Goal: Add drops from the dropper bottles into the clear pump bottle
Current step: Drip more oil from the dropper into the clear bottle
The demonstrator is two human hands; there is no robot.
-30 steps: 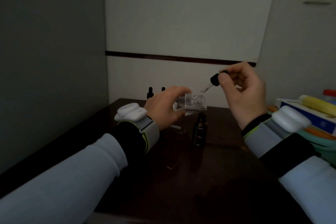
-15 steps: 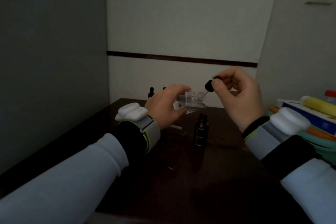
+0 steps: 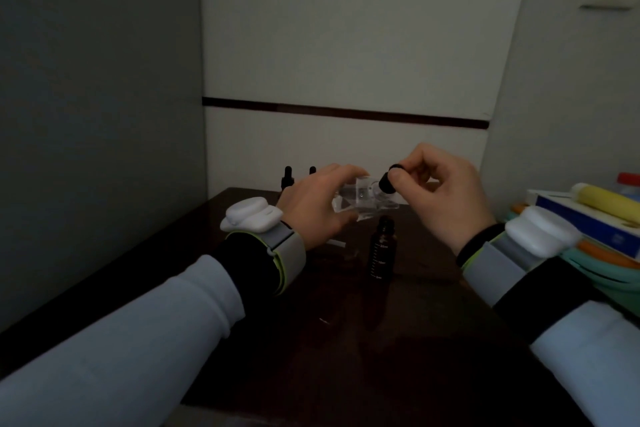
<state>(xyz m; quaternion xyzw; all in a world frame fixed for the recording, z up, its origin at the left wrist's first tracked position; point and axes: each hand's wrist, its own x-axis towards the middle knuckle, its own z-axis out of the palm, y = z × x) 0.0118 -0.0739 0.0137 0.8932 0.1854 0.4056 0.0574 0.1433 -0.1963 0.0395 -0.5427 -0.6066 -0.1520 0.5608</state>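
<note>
Hands: left hand [image 3: 313, 206] grips clear bottle [image 3: 360, 199] above table [image 3: 398, 340]; right hand [image 3: 446, 198] pinches dropper [image 3: 387, 181] at its mouth.
Handling: likely light, slippery; hold its sides.

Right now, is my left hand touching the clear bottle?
Touching. The head view shows the left hand gripping the clear bottle, with its fingers curled over the top, holding it up off the table.
</note>
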